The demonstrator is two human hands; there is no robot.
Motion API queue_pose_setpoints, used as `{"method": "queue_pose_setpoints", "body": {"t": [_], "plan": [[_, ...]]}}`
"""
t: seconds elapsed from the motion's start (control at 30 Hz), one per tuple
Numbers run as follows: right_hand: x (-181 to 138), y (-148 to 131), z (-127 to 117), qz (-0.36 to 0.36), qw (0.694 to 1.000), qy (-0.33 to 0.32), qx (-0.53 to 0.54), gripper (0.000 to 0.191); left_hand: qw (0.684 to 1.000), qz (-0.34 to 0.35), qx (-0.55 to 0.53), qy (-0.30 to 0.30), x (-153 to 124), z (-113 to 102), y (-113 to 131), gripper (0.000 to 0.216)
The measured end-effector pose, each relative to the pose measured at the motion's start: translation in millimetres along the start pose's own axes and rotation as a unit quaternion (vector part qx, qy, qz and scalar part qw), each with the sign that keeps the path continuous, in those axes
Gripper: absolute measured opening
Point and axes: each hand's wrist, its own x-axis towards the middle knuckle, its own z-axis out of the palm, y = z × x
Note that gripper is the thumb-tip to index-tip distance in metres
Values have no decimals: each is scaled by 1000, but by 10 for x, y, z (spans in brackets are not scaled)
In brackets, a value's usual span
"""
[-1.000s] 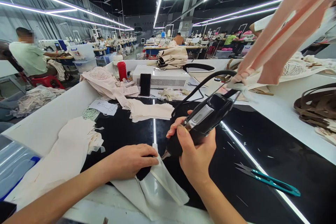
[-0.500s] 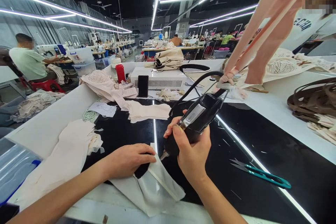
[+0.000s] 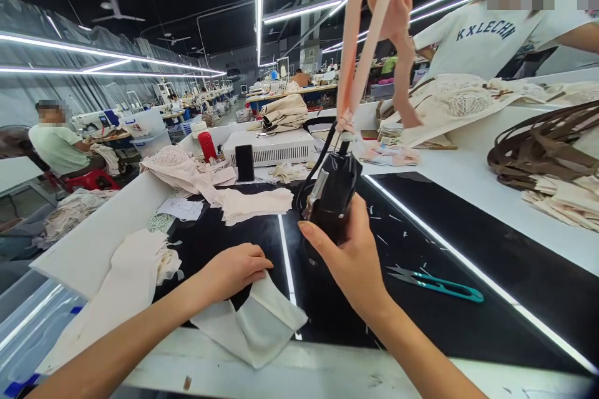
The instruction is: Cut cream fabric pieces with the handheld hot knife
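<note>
Head view, clock from picture centre. Left hand (image 3: 238, 271) at 7 o'clock: fingers together, clamped on the upper edge of a white cloth piece (image 3: 269, 318). Cloth sits around 6:30, folded over itself on the near edge of the black-topped desk (image 3: 468, 218). Right hand (image 3: 349, 249) between 4 and 5: set against a black handheld tool (image 3: 334, 193), thumb lying along its near side, other fingers mostly hidden; cannot tell how firmly they close. Tool stands near upright, just off centre toward 4, hand and cloth well apart. Pink fabric strips (image 3: 355, 68) run up from its top toward 1 o'clock. Teal snips (image 3: 440, 283) at 4, lying flat, blades toward the tool. Cream fabric pieces (image 3: 255, 202) at 8, near centre; paper sheet (image 3: 180, 209) around 8:30, farther out. Dark phone (image 3: 244, 162) just past 9, propped against a white box (image 3: 276, 148); red bottle (image 3: 206, 146) around 9:30. Brown straps (image 3: 528, 143) at 3, heaped. Co-worker in a lettered white shirt (image 3: 482, 37) at 2.
</note>
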Motion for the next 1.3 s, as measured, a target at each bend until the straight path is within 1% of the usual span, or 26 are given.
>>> {"method": "queue_pose_setpoints", "body": {"t": [0.07, 0.1, 0.13, 0.17, 0.2, 0.23, 0.27, 0.3, 0.33, 0.4, 0.43, 0.47, 0.53, 0.63, 0.67, 0.73, 0.8, 0.87, 0.97, 1.03, 1.1, 1.13, 1.2, 1.3], "plan": [[-57, 47, -93, -57, 995, 72, -25, 50, 1000, -7, 10, -3, -5, -40, 0, 20], [-105, 73, -142, -93, 989, 112, -33, 47, 1000, -9, 11, -4, -8, -69, 5, 19], [-162, 98, -190, -128, 981, 138, -39, 41, 1000, -11, 11, -3, -10, -104, 15, 18], [-223, 121, -235, -152, 977, 141, -40, 35, 1000, -13, 7, -1, -10, -144, 32, 18], [-282, 143, -273, -160, 980, 113, -35, 28, 1000, -14, 2, 3, -5, -189, 57, 17], [-334, 164, -301, -144, 987, 66, -25, 20, 1000, -14, -5, 8, 3, -238, 92, 16], [-375, 184, -317, -102, 995, 9, -8, 12, 1000, -14, -13, 15, 15, -290, 135, 16], [-401, 204, -320, -33, 998, -45, 21, 8, 999, -12, -20, 22, 30, -343, 187, 17], [-412, 225, -310, 49, 993, -87, 59, 15, 999, -9, -31, 30, 47, -395, 245, 17], [-399, 267, -258, 195, 961, -140, 140, 32, 996, 4, -72, 51, 86, -494, 369, 17], [-384, 283, -221, 245, 940, -164, 172, 39, 993, 14, -101, 65, 105, -540, 431, 17], [-368, 293, -180, 275, 922, -191, 195, 46, 988, 26, -132, 79, 123, -583, 488, 16], [-351, 286, -98, 301, 891, -258, 220, 56, 976, 42, -188, 103, 148, -669, 583, 14], [-369, 213, -12, 327, 839, -360, 244, 65, 965, 48, -223, 126, 143, -800, 648, 16], [-378, 183, 0, 330, 827, -386, 240, 68, 963, 50, -229, 133, 123, -843, 644, 17], [-382, 141, -5, 329, 820, -419, 210, 69, 961, 51, -231, 146, 47, -915, 591, 19], [-357, 144, -33, 317, 832, -425, 161, 63, 964, 41, -215, 149, -78, -952, 480, 21], [-314, 198, -60, 299, 848, -423, 113, 55, 974, 17, -178, 138, -239, -939, 319, 24], [-268, 321, -55, 256, 866, -430, 21, 45, 986, -24, -126, 107, -489, -819, 28, 22], [-275, 381, -23, 219, 877, -424, -54, 29, 988, -49, -110, 96, -623, -693, -151, 19], [-307, 405, 15, 180, 883, -414, -124, 15, 987, -85, -93, 104, -712, -558, -275, 18], [-327, 404, 31, 162, 884, -410, -154, 12, 984, -105, -85, 113, -740, -493, -305, 19], [-362, 392, 56, 126, 882, -407, -202, 14, 979, -137, -77, 131, -767, -377, -297, 22], [-394, 382, 72, 82, 874, -408, -248, 17, 978, -141, -93, 126, -759, -235, -163, 20]]}}
